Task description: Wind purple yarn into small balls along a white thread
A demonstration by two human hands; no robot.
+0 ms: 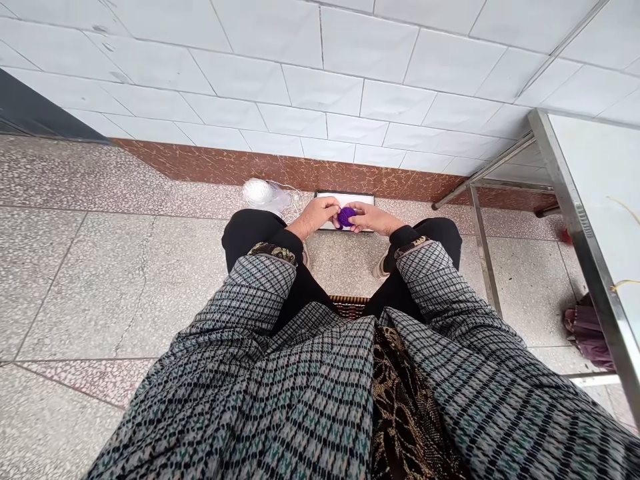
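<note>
Between my knees I hold a small purple piece point(345, 217) that looks like knitted or crocheted yarn work. My left hand point(319, 215) pinches its left edge, with thumb and fingertips together. On the other side my right hand point(374, 219) has its fingers closed on the right part of the piece. Whether a hook or needle is in either hand is too small to tell. Below the hands a white board with a dark rim point(345, 197) lies on the floor, partly covered by them. A ball of white yarn point(260, 193) in clear plastic is left of my left hand.
A white tiled wall point(320, 87) with a brown base strip point(350, 175) stands in front. At the right is a metal-framed table point(590, 220), with a dark purple cloth or bag point(587, 333) beneath. Speckled tile floor point(100, 280) spreads leftward.
</note>
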